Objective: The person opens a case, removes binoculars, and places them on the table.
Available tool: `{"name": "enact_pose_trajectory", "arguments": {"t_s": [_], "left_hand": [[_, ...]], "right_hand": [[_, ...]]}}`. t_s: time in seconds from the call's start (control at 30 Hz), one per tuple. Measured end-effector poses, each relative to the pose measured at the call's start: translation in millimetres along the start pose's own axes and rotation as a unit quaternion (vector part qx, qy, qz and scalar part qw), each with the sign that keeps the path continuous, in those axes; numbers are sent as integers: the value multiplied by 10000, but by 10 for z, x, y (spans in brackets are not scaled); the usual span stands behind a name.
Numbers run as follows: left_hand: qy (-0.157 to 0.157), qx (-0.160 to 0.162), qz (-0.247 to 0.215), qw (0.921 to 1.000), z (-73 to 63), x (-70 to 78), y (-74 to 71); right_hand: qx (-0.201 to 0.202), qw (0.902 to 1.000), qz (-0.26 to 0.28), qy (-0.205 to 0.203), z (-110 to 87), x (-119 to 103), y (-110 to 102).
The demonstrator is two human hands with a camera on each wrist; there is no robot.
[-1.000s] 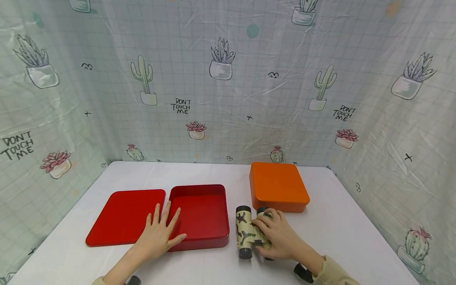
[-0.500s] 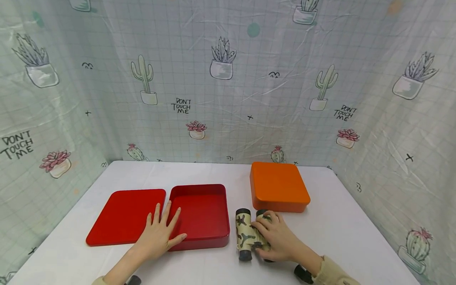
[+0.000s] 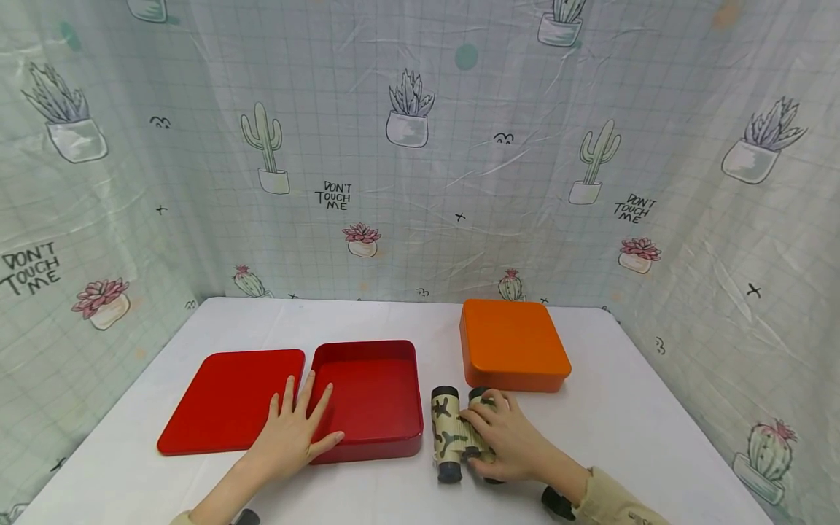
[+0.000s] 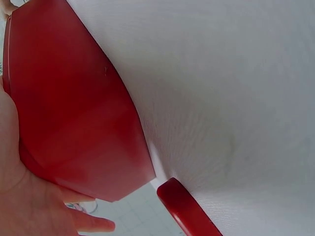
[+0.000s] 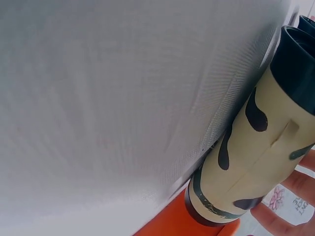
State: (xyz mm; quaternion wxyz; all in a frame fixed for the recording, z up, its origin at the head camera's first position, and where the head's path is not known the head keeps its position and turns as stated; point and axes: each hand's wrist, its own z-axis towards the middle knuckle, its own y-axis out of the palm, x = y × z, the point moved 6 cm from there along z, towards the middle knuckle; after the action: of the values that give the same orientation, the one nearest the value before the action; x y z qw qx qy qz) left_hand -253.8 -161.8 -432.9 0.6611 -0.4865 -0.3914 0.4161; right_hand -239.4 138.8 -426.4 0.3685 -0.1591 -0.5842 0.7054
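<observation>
A pair of camouflage-patterned binoculars [image 3: 448, 430] with black ends lies on the white table, right of the open red box [image 3: 367, 448]. My right hand [image 3: 515, 446] grips its right barrel from above, thumb toward the near end and fingers over the top, hiding part of that barrel. In the right wrist view the barrel [image 5: 246, 162] rests against the tablecloth, fingers on its far side. My left hand [image 3: 289, 437], fingers spread, rests at the near left corner of the red box. The left wrist view shows the palm beside the box's red wall [image 4: 74, 108].
A flat red lid [image 3: 230, 401] lies left of the red box. An orange box [image 3: 515, 343] stands behind the binoculars, close to their far end. The white table [image 3: 367, 317] ends at a cactus-print curtain [image 3: 407, 233] at the back and sides.
The binoculars have slid slightly toward me and a little to the left under my right hand. My left hand and the boxes stay where they were.
</observation>
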Motion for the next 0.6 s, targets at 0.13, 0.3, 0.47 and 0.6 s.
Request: {"name": "enact_pose_trajectory", "arguments": {"t_s": [0.13, 0.3, 0.47, 0.6], "left_hand": [[-5, 13, 9, 10000, -2, 3, -1], [-25, -1, 16, 10000, -1, 1, -3], [-24, -9, 32, 10000, -1, -3, -1], [-8, 1, 21, 10000, 6, -4, 1]], "right_hand": [[-10, 10000, -4, -19, 3, 3, 4], [-64, 10000, 25, -20, 9, 1, -1], [-84, 9999, 61, -43, 9, -3, -6], [-115, 9999, 97, 0, -4, 7, -5]]}}
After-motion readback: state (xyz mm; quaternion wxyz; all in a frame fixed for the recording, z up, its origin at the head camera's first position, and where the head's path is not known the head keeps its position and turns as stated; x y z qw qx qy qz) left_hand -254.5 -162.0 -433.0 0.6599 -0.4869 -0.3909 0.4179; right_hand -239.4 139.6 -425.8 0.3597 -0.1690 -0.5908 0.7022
